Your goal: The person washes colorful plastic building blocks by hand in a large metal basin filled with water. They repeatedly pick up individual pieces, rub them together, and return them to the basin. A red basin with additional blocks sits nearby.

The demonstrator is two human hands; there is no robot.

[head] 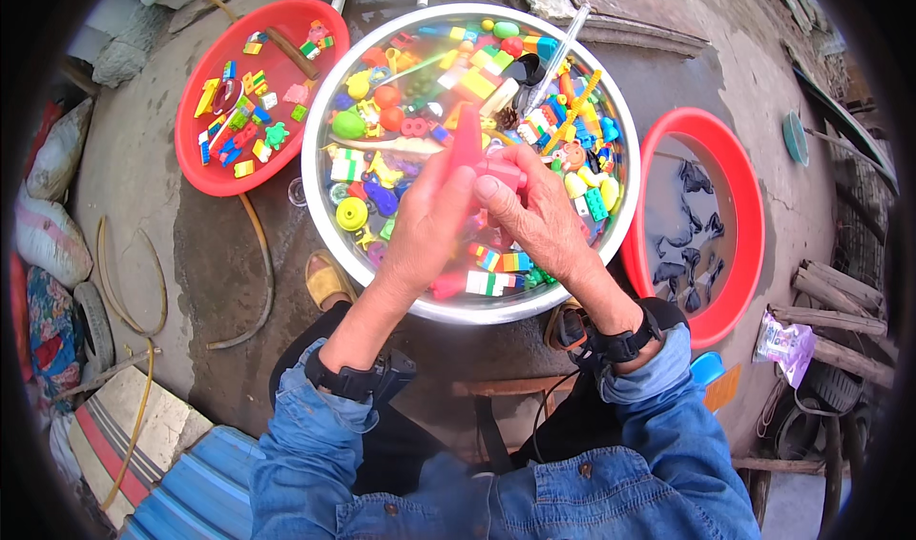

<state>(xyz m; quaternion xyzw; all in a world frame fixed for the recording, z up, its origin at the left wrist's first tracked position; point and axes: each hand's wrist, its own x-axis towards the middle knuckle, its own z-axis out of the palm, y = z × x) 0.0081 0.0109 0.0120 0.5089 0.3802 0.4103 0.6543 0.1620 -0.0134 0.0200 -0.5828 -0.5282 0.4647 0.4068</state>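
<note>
A red plastic toy piece (499,173) is held between both hands over a large round metal basin (472,317) of water and colourful toys. My left hand (438,214) grips it from the left side. Fingers and thumb of my right hand (537,207) are closed on its right end. A pink-red pointed shape (467,136) rises by my left fingers; glare and blur hide its exact form and whether it belongs to the same piece. Around the hands float or lie toy blocks, red balls (387,97), a green egg-shaped toy (348,124) and a yellow round toy (351,214).
At the left, a red plastic tub (187,139) holds blocks and a wooden-handled tool (292,52). Another red tub (751,218) at the right holds cloudy water and dark items. A clear stick-like object (562,57) leans on the basin's rim. A hose (266,268) lies on the wet ground.
</note>
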